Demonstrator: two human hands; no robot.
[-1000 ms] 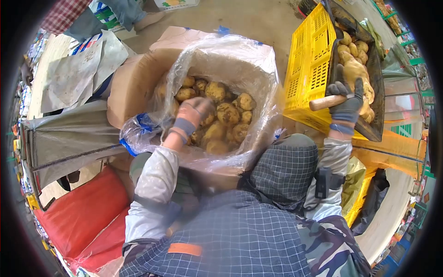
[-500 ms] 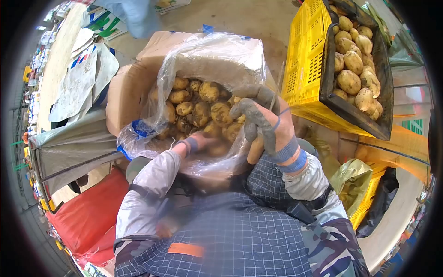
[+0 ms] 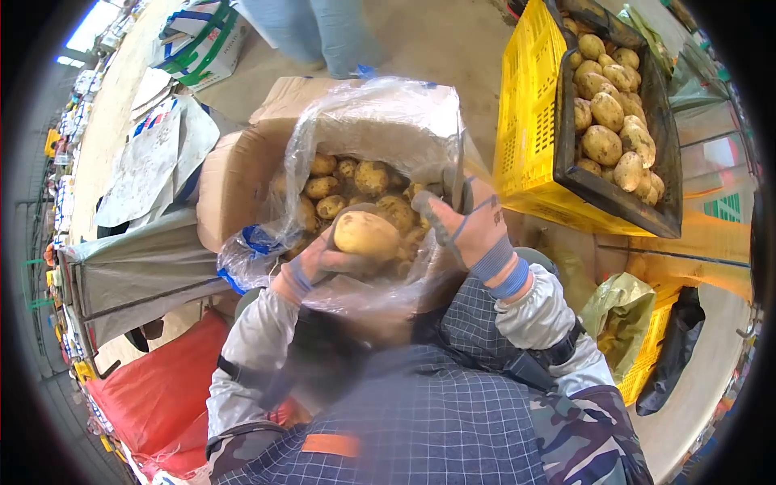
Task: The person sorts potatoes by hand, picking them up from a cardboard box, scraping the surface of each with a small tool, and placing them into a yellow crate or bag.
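Observation:
In my gloved left hand (image 3: 311, 263) is a large, pale yellow potato (image 3: 368, 234), raised above the other potatoes. Below it, dirt-smeared potatoes (image 3: 373, 177) lie in a clear plastic bag (image 3: 311, 109) that lines an open cardboard box (image 3: 222, 190). My gloved right hand (image 3: 474, 230) is at the right side of the bag, to the right of the held potato. Its grey-coated fingers are partly spread, and no object shows between them. Some of its fingers are hidden.
To the right, a yellow crate (image 3: 529, 113) supports a black tray (image 3: 622, 206) heaped with potatoes. A greenish bag (image 3: 622, 311) is below it. Red fabric (image 3: 158, 388) lies at lower left. Beyond the box stands a person in blue trousers (image 3: 335, 36), near a white-green carton (image 3: 206, 52).
My left hand has risen out of the potatoes with the large potato in it. My right hand has tilted toward the box and its fingers have loosened. The person's legs have shifted right.

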